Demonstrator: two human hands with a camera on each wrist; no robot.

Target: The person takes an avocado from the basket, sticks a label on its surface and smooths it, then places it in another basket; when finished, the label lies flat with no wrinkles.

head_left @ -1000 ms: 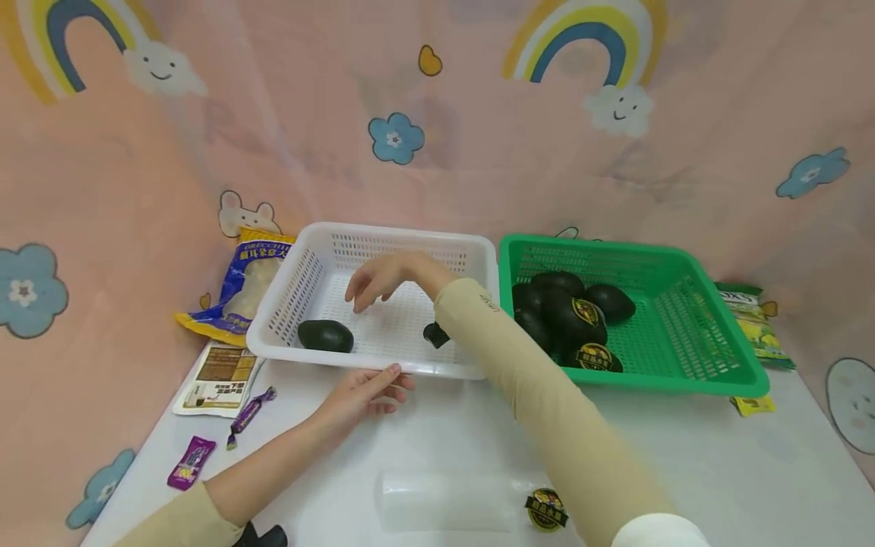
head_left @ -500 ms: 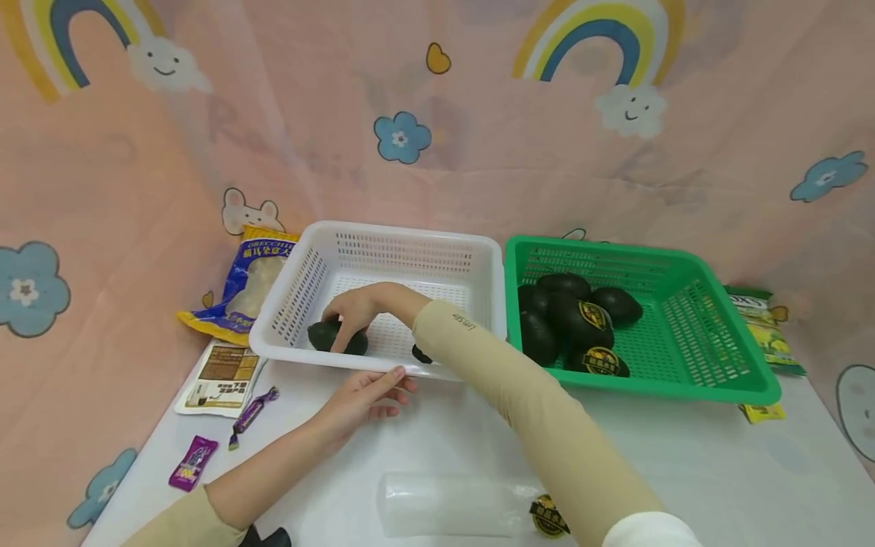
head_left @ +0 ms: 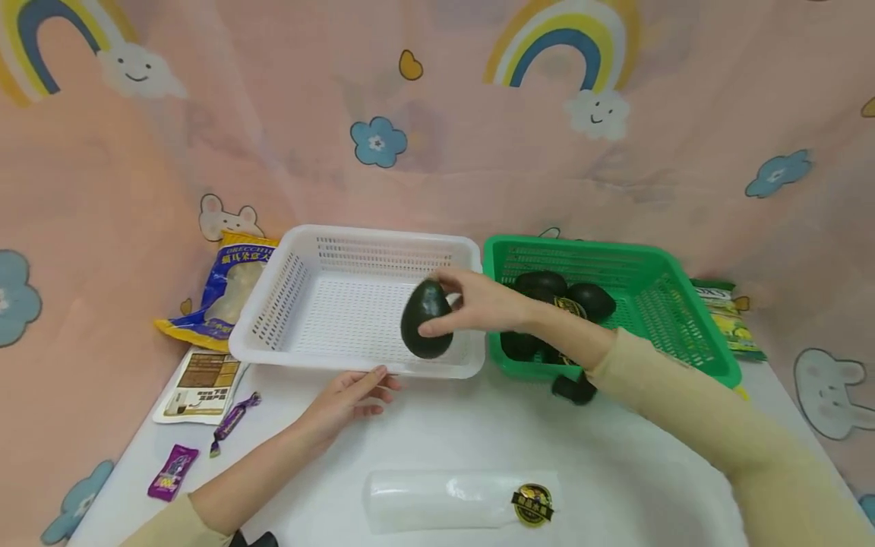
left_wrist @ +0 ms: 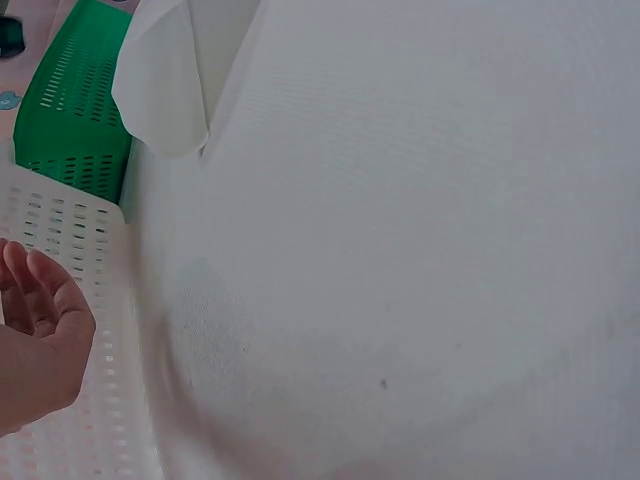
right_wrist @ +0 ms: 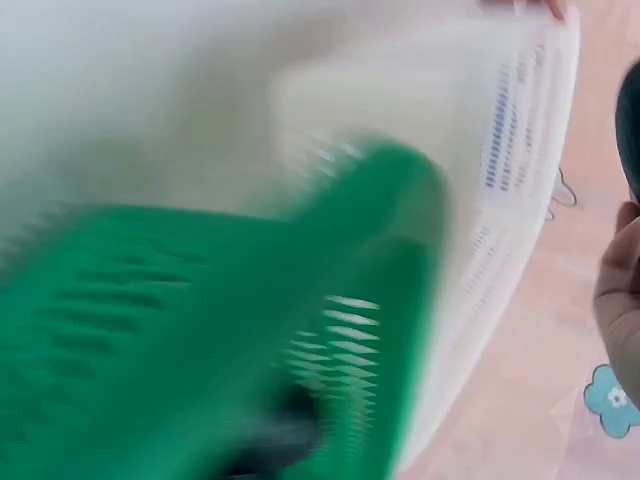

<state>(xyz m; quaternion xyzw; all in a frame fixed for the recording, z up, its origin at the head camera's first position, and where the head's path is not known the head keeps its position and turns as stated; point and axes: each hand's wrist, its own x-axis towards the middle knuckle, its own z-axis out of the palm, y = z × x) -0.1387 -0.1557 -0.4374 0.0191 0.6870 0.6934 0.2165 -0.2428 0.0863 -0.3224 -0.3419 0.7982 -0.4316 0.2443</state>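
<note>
Centre frame: right hand [head_left: 481, 304] grips avocado [head_left: 427, 328] above white basket [head_left: 273, 300]; relaxed, empty left hand [head_left: 345, 396] steadies the basket's near rim.

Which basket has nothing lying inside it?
The white plastic basket: its floor is bare, while the green plastic basket beside it holds dark avocados.
</note>
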